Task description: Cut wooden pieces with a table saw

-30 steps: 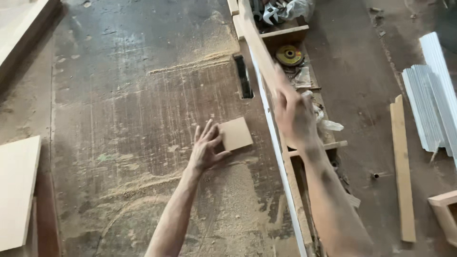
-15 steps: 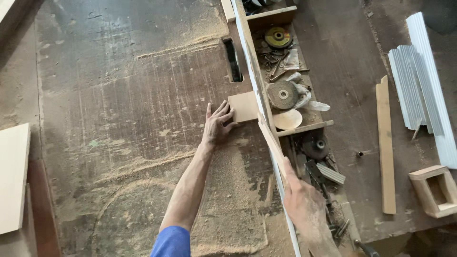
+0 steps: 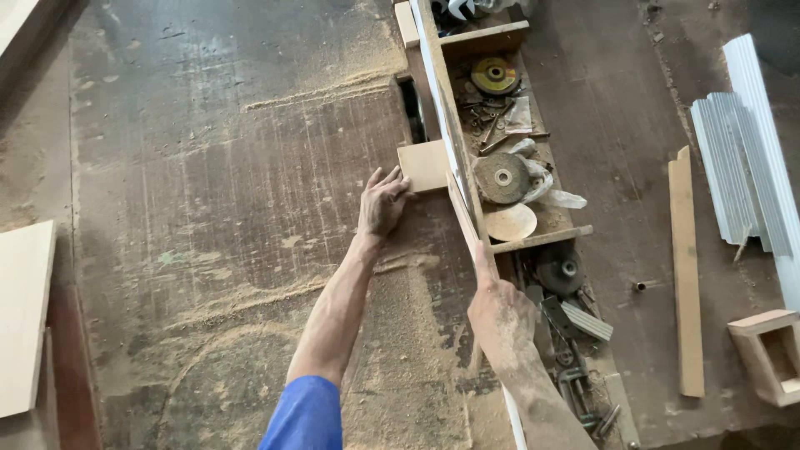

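Note:
My left hand (image 3: 383,202) rests flat on the dusty saw table, its fingertips against the near edge of a small square wooden block (image 3: 423,165). The block lies against a long upright fence rail (image 3: 446,125) just short of the blade slot (image 3: 412,108). My right hand (image 3: 498,312) grips the near part of that rail, thumb up along its edge.
A tray (image 3: 533,240) behind the fence holds grinding discs (image 3: 502,177), a yellow disc (image 3: 494,75) and loose metal parts. A wooden strip (image 3: 685,267), white ribbed profiles (image 3: 742,158) and a small wooden box frame (image 3: 771,354) lie to the right. A pale board (image 3: 21,317) sits at left.
My left hand has pushed the block forward along the fence toward the blade slot. My right hand has slid back along the rail toward me.

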